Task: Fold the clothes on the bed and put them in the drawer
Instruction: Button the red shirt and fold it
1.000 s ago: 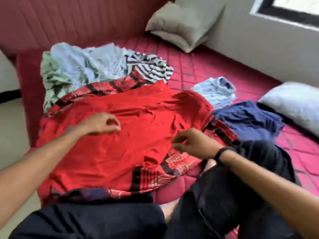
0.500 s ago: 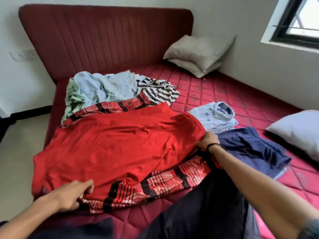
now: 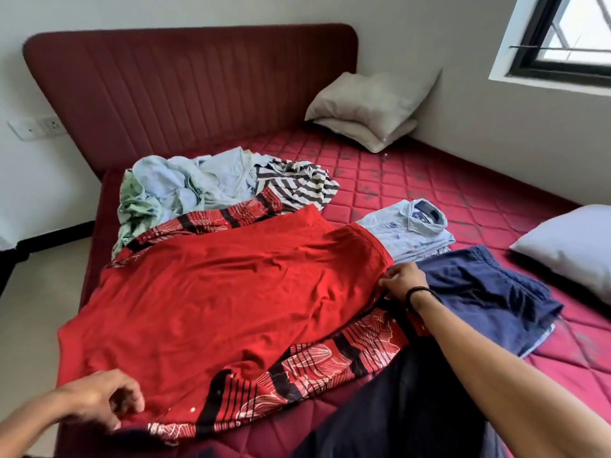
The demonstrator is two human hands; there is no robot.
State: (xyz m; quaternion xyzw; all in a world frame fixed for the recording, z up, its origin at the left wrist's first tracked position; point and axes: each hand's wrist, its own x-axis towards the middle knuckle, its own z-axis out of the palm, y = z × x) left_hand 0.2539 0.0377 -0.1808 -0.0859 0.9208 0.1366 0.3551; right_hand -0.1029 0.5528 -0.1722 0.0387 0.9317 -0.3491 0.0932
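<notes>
Here the red shirt [image 3: 224, 292] lies spread flat on the bed [image 3: 413, 180], over a red patterned cloth [image 3: 317, 365] whose printed border shows along its near and far edges. The left hand [image 3: 99, 396] curls its fingers at the shirt's near left corner, seemingly pinching the hem, though blur makes the grip uncertain; the right hand [image 3: 405, 280] pinches the shirt's right edge, just beside the navy shorts [image 3: 489, 292]. To fold it well, I judge, both hands should take only the shirt's layer and leave the patterned cloth below, then pull the fabric taut to smooth the creases across its middle before bringing one side over. Lifting both corners evenly should keep the fold square. The folded blue shirt [image 3: 410, 229] sits near the right hand and could be dragged askew. An unfolded heap [image 3: 185, 186] waits by the headboard; no drawer is in view.
</notes>
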